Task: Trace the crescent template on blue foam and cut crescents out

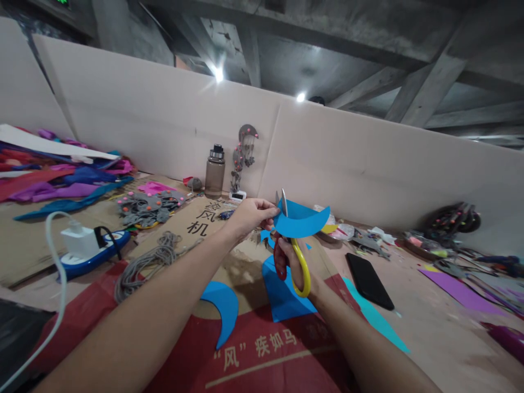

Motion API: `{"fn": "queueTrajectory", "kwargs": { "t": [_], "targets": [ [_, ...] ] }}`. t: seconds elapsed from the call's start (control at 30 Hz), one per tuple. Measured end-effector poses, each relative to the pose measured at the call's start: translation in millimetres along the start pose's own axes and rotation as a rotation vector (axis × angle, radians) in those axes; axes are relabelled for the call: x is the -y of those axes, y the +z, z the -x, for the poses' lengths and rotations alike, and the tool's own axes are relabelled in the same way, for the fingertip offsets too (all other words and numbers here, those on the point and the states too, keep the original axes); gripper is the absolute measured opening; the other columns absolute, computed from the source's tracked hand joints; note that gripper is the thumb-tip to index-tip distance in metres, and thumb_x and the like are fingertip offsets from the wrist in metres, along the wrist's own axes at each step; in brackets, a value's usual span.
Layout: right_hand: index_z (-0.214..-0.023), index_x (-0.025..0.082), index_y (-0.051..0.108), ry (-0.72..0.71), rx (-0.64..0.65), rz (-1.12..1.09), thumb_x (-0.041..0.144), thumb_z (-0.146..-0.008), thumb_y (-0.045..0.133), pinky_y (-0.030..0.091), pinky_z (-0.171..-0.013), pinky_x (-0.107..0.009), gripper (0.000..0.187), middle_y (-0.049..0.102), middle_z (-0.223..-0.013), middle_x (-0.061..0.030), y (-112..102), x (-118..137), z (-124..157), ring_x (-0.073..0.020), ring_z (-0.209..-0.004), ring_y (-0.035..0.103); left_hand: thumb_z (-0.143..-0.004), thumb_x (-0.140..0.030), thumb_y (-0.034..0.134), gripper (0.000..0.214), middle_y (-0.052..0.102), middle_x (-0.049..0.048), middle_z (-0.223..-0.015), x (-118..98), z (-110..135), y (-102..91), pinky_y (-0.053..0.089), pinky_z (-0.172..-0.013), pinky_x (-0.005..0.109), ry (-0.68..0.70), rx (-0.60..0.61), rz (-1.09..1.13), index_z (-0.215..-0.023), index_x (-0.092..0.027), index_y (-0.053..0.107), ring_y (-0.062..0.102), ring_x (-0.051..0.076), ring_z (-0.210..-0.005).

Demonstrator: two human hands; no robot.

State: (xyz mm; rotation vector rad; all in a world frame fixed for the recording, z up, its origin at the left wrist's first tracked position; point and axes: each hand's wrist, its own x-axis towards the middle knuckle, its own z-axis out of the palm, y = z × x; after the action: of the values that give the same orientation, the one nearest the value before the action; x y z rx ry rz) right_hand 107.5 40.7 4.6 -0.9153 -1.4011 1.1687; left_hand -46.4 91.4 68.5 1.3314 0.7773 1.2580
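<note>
My left hand (258, 212) pinches the left end of a curved blue felt piece (305, 221), held up above the table. My right hand (292, 259) grips a pair of scissors (303, 275) with one yellow and one red handle loop. The scissor blades point upward, spread a little, at the blue piece's left end near my left fingertips. Below lie a blue crescent (226, 308) and a larger blue sheet (282, 297), partly hidden by my right hand and the scissors. They rest on flattened cardboard (266, 360) with a red printed area.
A grey cord bundle (149, 262) and a power strip (94, 256) lie left. Coloured felt scraps (61, 174) pile farther left. A bottle (215, 172) stands before the pale partition (347, 158). A black phone (368, 279) and purple sheet (458, 292) are on the right.
</note>
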Motion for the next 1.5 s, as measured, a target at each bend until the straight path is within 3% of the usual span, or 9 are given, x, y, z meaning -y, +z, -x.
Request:
{"fn": "queueTrajectory", "kwargs": {
  "t": [1.13, 1.5],
  "targets": [
    [-0.093, 0.023, 0.047, -0.051, -0.022, 0.029, 0.054, -0.091, 0.059, 0.032, -0.031, -0.017, 0.034, 0.046, -0.059, 0.0096, 1.5, -2.9, 2.0, -0.0062, -0.037, 0.037, -0.086, -0.013, 0.068, 0.015, 0.061, 0.0003, -0.057, 1.0, 1.0, 1.7, 0.047, -0.049, 0.020, -0.014, 0.044, 0.046, -0.071, -0.011, 0.063, 0.055, 0.007, -0.048],
    [-0.090, 0.023, 0.047, -0.029, -0.061, 0.066, 0.056, -0.086, 0.060, 0.034, -0.029, -0.019, 0.037, 0.046, -0.058, 0.0089, 5.2, 6.5, 4.9, -0.0069, -0.036, 0.039, -0.084, -0.015, 0.070, 0.021, 0.060, 0.0002, -0.054, 1.8, 0.2, 2.1, 0.044, -0.048, 0.020, 0.000, 0.045, 0.043, -0.066, -0.012, 0.061, 0.054, 0.008, -0.047]
  ]
}}
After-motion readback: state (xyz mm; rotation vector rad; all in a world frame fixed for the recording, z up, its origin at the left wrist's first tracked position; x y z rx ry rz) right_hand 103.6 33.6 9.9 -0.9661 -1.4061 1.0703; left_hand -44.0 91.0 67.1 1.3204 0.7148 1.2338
